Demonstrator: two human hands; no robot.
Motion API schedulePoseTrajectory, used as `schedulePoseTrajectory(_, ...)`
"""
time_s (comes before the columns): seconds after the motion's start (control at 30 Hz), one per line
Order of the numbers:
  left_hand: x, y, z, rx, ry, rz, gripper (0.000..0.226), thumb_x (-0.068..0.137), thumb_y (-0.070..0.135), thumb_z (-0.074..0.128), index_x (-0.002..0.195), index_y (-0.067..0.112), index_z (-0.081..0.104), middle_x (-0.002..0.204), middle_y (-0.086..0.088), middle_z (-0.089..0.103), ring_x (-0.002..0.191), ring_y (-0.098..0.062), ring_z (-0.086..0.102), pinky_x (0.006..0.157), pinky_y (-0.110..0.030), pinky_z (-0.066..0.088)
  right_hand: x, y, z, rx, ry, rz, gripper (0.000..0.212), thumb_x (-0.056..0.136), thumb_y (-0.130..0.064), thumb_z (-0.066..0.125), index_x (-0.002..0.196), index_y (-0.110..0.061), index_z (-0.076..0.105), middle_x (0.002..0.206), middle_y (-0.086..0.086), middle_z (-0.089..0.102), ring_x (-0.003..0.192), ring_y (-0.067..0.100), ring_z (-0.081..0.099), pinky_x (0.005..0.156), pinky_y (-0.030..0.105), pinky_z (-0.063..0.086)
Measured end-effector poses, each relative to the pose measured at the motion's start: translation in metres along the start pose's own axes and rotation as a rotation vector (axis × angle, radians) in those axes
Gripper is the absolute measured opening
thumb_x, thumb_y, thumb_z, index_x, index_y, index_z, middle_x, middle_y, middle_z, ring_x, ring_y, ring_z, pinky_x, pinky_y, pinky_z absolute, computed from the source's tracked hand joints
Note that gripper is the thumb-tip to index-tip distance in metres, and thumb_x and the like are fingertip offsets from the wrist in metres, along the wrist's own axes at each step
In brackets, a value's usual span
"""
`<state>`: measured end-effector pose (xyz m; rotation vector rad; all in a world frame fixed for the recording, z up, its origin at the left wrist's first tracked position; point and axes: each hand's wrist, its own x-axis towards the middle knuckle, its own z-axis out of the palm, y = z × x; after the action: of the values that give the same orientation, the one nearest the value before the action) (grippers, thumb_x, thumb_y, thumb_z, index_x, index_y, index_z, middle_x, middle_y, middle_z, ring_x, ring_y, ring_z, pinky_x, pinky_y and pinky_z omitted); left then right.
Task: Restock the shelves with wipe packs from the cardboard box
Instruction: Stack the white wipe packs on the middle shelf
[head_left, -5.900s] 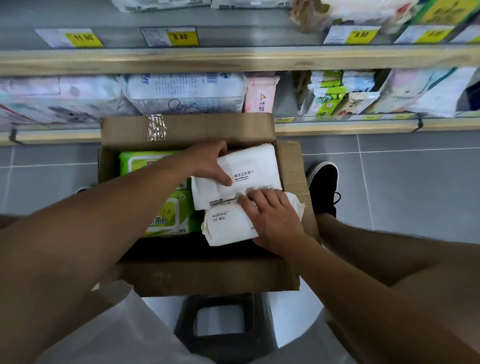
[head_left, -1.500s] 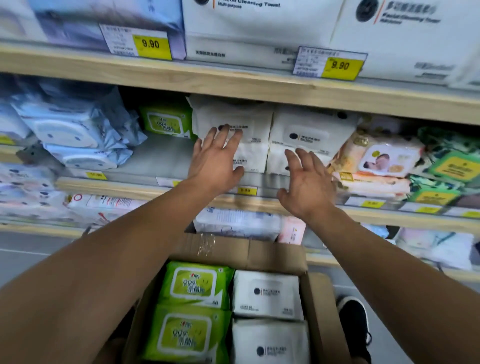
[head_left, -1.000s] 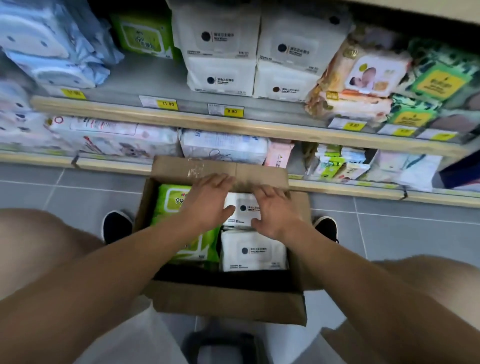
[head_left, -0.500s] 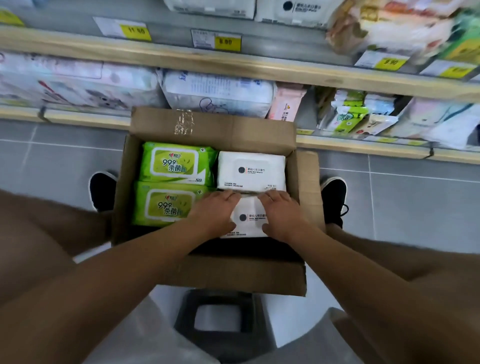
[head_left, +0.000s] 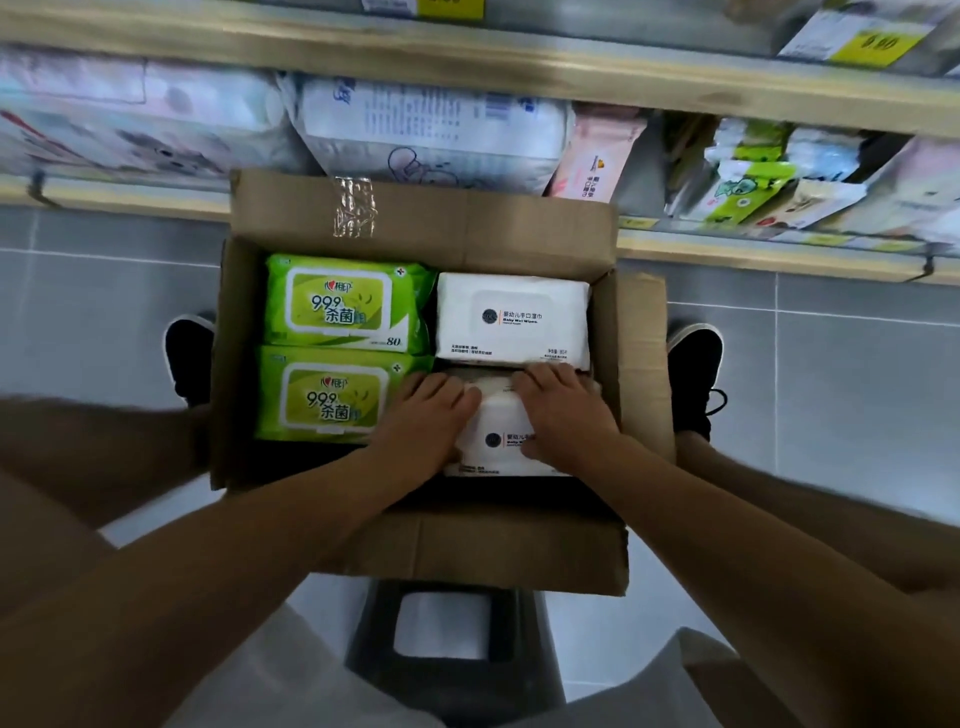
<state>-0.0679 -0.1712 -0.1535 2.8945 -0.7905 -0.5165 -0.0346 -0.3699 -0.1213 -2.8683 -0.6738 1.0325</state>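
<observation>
both hands have slid apart to the near white wipe pack (head_left: 493, 434) edges since half a second ago. left hand (head_left: 423, 418) and right hand (head_left: 563, 410) fingers curl, gripping it, near right inside the cardboard box (head_left: 415, 228).

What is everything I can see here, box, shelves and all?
cardboard box: one, brown, open, on the floor below the shelves
green wipe packs: two, left side of box
white wipe packs: two showing, right side of box
shelves: wooden-edged, stocked with pale, pink and green packs
price tags: yellow, on upper shelf edge
stool: one, dark, under the near end of the box
shoes: two, black, either side of box
left hand: on the near white pack
right hand: on the same pack
</observation>
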Motion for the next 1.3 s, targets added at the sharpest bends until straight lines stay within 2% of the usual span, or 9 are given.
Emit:
schedulePoseTrajectory(0.17,-0.017,-0.003,0.006,-0.021,0.118,0.193,0.043,0.077,0.022,0.047,0.119,0.016,0.057,0.104,-0.007,0.063,0.103,-0.032,0.057,0.094,-0.044,0.045,0.016,-0.002,0.007,-0.021,-0.254,-0.064,0.116,0.066,-0.048,0.081,0.152,-0.016,0.009,0.153,0.010,0.026,0.138,0.031,0.028,0.113,0.043,0.025)
schedulePoseTrajectory(0.33,-0.019,-0.007,0.001,-0.102,0.057,0.243,0.045,0.068,0.024,0.066,0.113,0.017,0.065,0.105,-0.004,0.065,0.101,-0.031,0.059,0.090,-0.041,0.048,0.014,-0.003,0.016,0.059,-0.291,-0.048,0.112,0.061,-0.048,0.082,0.149,-0.014,0.020,0.145,0.014,0.036,0.130,0.032,0.035,0.102,0.042,0.040)
schedulePoseTrajectory(0.53,0.035,-0.019,-0.028,-0.247,0.145,-0.068,0.054,0.075,0.028,0.059,0.127,0.012,0.055,0.130,-0.011,0.055,0.118,-0.033,0.050,0.099,-0.041,0.042,0.005,-0.002,0.017,0.032,-0.195,-0.086,0.106,0.060,-0.048,0.081,0.143,-0.012,0.026,0.141,0.011,0.033,0.129,0.031,0.032,0.104,0.044,0.034)
schedulePoseTrajectory(0.7,0.089,-0.024,-0.035,-0.179,0.001,-0.134,0.072,0.083,0.034,0.059,0.145,0.014,0.029,0.155,-0.011,0.022,0.142,-0.031,0.020,0.113,-0.046,0.023,-0.007,-0.001,0.023,0.018,-0.123,-0.093,0.103,0.067,-0.052,0.075,0.146,-0.014,0.020,0.145,0.011,0.028,0.131,0.031,0.028,0.108,0.046,0.027)
schedulePoseTrajectory(0.8,0.107,-0.019,-0.034,-0.128,-0.033,-0.191,0.081,0.082,0.041,0.059,0.148,0.016,0.020,0.153,-0.007,0.022,0.140,-0.029,0.021,0.113,-0.050,0.020,-0.013,0.000,0.026,0.004,-0.075,-0.101,0.103,0.069,-0.049,0.075,0.147,-0.013,0.018,0.142,0.011,0.029,0.130,0.032,0.029,0.108,0.046,0.027)
schedulePoseTrajectory(0.97,0.114,-0.018,-0.052,-0.068,-0.118,-0.246,0.085,0.059,0.056,0.075,0.130,0.021,0.043,0.125,-0.008,0.044,0.117,-0.032,0.039,0.098,-0.047,0.031,-0.016,0.003,0.028,0.009,-0.058,-0.103,0.099,0.069,-0.046,0.075,0.144,-0.013,0.019,0.143,0.010,0.027,0.134,0.033,0.026,0.109,0.047,0.026)
schedulePoseTrajectory(1.13,0.106,-0.018,-0.045,-0.388,-0.134,-0.105,0.061,0.052,0.043,0.080,0.098,0.024,0.043,0.112,-0.001,0.040,0.100,-0.029,0.046,0.083,-0.045,0.046,-0.017,0.005,0.032,0.013,0.005,-0.104,0.096,0.065,-0.046,0.076,0.141,-0.013,0.027,0.143,0.010,0.030,0.129,0.031,0.031,0.107,0.045,0.028)
schedulePoseTrajectory(1.2,0.106,-0.013,-0.046,-0.380,-0.220,-0.141,0.078,0.049,0.044,0.081,0.114,0.027,0.040,0.125,0.002,0.037,0.109,-0.029,0.047,0.088,-0.046,0.046,-0.018,0.006,0.033,0.016,0.019,-0.105,0.097,0.066,-0.046,0.076,0.142,-0.014,0.026,0.143,0.009,0.030,0.130,0.031,0.030,0.108,0.045,0.028)
schedulePoseTrajectory(1.3,0.108,-0.004,-0.049,-0.214,-0.342,-0.145,0.116,0.050,0.055,0.079,0.143,0.036,0.012,0.143,-0.002,0.036,0.123,-0.033,0.044,0.095,-0.050,0.037,-0.020,0.006,0.032,0.017,0.042,-0.106,0.098,0.065,-0.044,0.077,0.143,-0.015,0.026,0.140,0.007,0.034,0.127,0.029,0.032,0.107,0.043,0.029)
